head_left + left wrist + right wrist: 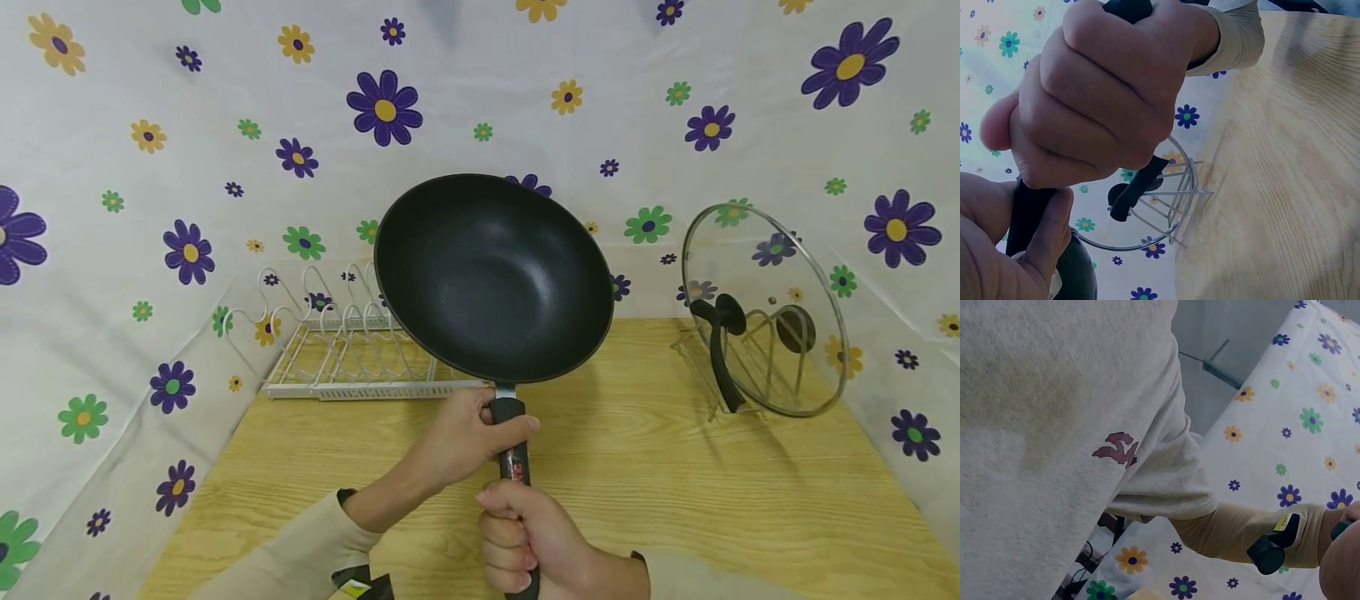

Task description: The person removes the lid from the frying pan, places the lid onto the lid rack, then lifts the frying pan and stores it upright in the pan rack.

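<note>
A black wok is held up above the table, tilted so its dark inside faces the head camera. Its black handle points down toward the person. High on the handle, near the metal neck, my left hand grips it with the thumb laid across the front. My right hand is wrapped in a fist round the lower end. In the left wrist view the right fist covers much of the handle, and only a part of the wok shows.
On the left of the wooden table stands a white wire dish rack, partly behind the wok. To the right, a glass lid with a black handle leans upright in a small wire stand. A flowered sheet hangs behind.
</note>
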`<state>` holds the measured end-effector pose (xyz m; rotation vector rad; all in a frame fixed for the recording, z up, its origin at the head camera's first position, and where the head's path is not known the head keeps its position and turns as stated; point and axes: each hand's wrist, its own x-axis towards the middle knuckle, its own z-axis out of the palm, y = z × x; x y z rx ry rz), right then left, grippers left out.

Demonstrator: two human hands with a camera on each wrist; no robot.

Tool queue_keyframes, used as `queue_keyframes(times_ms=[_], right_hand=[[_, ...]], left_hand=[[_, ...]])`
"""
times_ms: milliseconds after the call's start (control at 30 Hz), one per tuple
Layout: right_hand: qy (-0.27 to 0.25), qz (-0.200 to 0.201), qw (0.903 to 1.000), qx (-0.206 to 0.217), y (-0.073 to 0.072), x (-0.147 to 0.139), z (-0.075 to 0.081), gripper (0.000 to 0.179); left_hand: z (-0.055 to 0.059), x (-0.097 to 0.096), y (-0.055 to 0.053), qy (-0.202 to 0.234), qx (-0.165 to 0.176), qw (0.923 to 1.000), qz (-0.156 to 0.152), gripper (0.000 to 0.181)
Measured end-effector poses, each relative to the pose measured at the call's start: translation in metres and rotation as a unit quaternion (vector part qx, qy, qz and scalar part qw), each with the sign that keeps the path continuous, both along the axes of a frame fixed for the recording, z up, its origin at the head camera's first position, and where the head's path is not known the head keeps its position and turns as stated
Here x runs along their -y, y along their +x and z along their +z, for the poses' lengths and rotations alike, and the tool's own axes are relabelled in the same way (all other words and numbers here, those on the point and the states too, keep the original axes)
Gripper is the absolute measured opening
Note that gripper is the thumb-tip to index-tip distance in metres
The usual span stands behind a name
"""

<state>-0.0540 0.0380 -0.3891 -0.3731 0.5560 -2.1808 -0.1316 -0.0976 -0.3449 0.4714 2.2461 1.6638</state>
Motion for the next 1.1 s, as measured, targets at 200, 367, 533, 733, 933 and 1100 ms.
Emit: queue_keyframes(times_ms=[200, 367, 533, 733, 933, 1100], right_hand=[[-0.005, 0.003, 1.0000, -0.001, 0.000, 0.006, 0.006, 0.039], [-0.007, 0.006, 1.0000, 0.001, -0.002, 0.012, 0.011, 0.039], [-0.011, 0.007, 0.9999, 0.010, -0.003, 0.019, 0.017, 0.039], [-0.019, 0.019, 0.9994, 0.023, -0.006, 0.027, 0.024, 0.043], [-0.044, 0.032, 0.9985, 0.005, -0.010, 0.034, 0.026, 0.042], [-0.070, 0.035, 0.9968, -0.020, -0.014, 0.040, 0.025, 0.041]], left_hand=[[0.007, 0.007, 0.002, -0.013, -0.011, 0.9997, 0.016, 0.024], [0.013, 0.012, 0.001, -0.024, -0.012, 0.9991, 0.032, 0.024], [0.019, 0.019, -0.001, -0.026, -0.012, 0.9988, 0.040, 0.024], [0.027, 0.026, -0.001, -0.021, -0.029, 0.9980, 0.053, 0.025], [0.035, 0.032, -0.001, -0.033, -0.048, 0.9960, 0.068, 0.024], [0.038, 0.037, 0.000, -0.049, -0.061, 0.9933, 0.085, 0.024]])
